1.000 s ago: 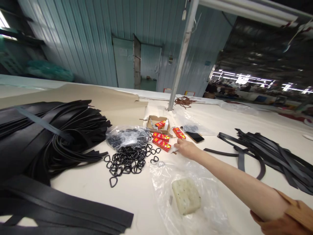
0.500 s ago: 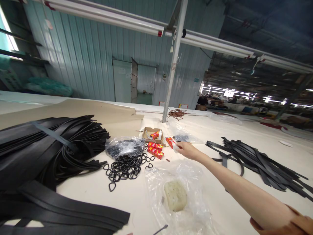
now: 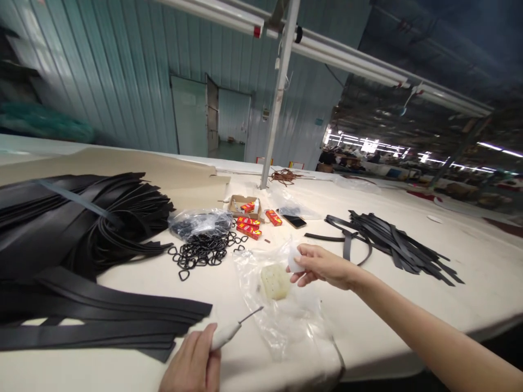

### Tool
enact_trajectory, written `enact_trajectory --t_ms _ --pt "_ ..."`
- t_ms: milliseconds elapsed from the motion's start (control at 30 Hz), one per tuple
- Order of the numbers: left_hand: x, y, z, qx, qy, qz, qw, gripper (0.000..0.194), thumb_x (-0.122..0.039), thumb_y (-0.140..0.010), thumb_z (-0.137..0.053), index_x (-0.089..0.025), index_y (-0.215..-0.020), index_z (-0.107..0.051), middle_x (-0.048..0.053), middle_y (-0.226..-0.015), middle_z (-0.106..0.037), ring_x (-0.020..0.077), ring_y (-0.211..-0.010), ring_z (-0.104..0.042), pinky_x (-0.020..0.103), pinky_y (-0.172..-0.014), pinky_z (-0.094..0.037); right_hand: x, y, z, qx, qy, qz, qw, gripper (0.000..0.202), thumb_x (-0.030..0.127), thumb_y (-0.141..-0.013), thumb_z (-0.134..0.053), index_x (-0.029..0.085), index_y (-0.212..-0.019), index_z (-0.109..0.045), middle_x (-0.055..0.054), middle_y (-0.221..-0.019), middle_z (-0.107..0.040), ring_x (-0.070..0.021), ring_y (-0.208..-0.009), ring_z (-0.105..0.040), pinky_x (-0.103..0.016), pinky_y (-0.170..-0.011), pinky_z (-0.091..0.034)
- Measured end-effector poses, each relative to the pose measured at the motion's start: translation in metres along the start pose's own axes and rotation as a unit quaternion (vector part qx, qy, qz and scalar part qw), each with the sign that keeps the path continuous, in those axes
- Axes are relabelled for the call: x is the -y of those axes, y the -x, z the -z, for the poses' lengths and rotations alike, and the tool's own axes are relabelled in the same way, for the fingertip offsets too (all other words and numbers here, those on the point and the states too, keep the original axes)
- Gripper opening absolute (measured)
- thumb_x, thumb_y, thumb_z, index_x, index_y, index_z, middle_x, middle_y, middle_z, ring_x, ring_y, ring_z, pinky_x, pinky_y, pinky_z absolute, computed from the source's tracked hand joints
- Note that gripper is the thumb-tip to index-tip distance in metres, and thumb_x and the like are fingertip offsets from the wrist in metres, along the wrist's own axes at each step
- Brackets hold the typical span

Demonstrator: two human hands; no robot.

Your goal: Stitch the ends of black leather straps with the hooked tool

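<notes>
My left hand (image 3: 195, 359) is closed around the pale handle of a thin-tipped tool (image 3: 226, 335) at the bottom of the view. A small white bottle (image 3: 295, 258) is pinched in my right hand (image 3: 322, 265), its other fingers partly spread. Just left of that hand, a yellowish translucent block (image 3: 274, 282) rests on a crumpled clear plastic bag (image 3: 281, 326). Farther back, red boxes (image 3: 249, 231) lie beside a small open cardboard box (image 3: 235, 206), and another red box (image 3: 273, 218) is by a phone (image 3: 295, 220).
Large bundled black strips (image 3: 81, 212) cover the left side of the table. Black D-shaped rings (image 3: 208, 249) lie before a bag of dark parts (image 3: 200, 222). More black strips (image 3: 396, 239) are at the right. A metal pole (image 3: 279, 98) stands behind.
My right hand has drawn back from the red box, which lies on the table, and is near the block with the white bottle. My left hand with the tool has come into view.
</notes>
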State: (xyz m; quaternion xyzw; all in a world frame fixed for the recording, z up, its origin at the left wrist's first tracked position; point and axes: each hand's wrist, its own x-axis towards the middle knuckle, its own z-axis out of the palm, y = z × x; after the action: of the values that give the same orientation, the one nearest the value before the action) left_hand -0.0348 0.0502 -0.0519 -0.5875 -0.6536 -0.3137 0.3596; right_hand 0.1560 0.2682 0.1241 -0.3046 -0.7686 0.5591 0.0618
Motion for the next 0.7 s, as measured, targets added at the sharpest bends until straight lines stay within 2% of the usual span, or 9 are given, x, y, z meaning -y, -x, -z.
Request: enact_trajectory --t_ms 133,333,567,700 --pt "-0.009 -0.011 0.009 0.006 0.021 0.032 0.999 0.022 -0.013 -0.087 -0.046 -0.009 -0.107 -0.053 0.011 -0.085 -0.064 0.0216 -0.079 -0.062 0.032 -0.07 -0.05 -0.019 0.02 -0.012 -0.013 -0.02 -0.034 0.999 0.05 0.064 -0.069 -0.058 0.017 -0.079 -0.044 -0.006 -0.086 -0.055 -0.0136 -0.072 -0.057 -0.023 -0.058 -0.049" --pt "-0.015 -0.022 0.016 0.012 0.038 0.064 0.997 0.021 -0.007 -0.085 -0.046 -0.007 -0.104 -0.054 0.011 -0.082 -0.061 0.0219 -0.076 -0.06 0.032 -0.068 -0.049 -0.04 0.037 -0.02 -0.041 0.061 -0.075 0.995 0.046 0.063 -0.075 -0.051 0.017 -0.074 -0.044 -0.002 -0.075 -0.048 -0.0136 -0.066 -0.051 -0.022 -0.05 -0.045" --pt "-0.015 -0.021 0.017 0.007 0.045 0.068 0.997 0.02 -0.007 -0.084 -0.048 -0.004 -0.102 -0.054 0.012 -0.08 -0.061 0.0236 -0.075 -0.06 0.033 -0.065 -0.049 -0.05 0.031 -0.023 -0.057 0.207 -0.084 0.973 0.035 0.053 -0.081 -0.045 0.019 -0.073 -0.043 -0.001 -0.065 -0.047 -0.0139 -0.055 -0.048 -0.022 -0.044 -0.038" --pt "-0.015 -0.023 0.017 0.008 0.045 0.067 0.997 0.019 -0.008 -0.085 -0.047 -0.005 -0.102 -0.054 0.012 -0.08 -0.061 0.0232 -0.074 -0.059 0.033 -0.064 -0.048 -0.048 0.023 -0.022 -0.084 0.297 -0.051 0.95 0.027 0.043 -0.083 -0.042 0.02 -0.069 -0.04 0.0 -0.064 -0.046 -0.0158 -0.059 -0.047 -0.025 -0.052 -0.035"
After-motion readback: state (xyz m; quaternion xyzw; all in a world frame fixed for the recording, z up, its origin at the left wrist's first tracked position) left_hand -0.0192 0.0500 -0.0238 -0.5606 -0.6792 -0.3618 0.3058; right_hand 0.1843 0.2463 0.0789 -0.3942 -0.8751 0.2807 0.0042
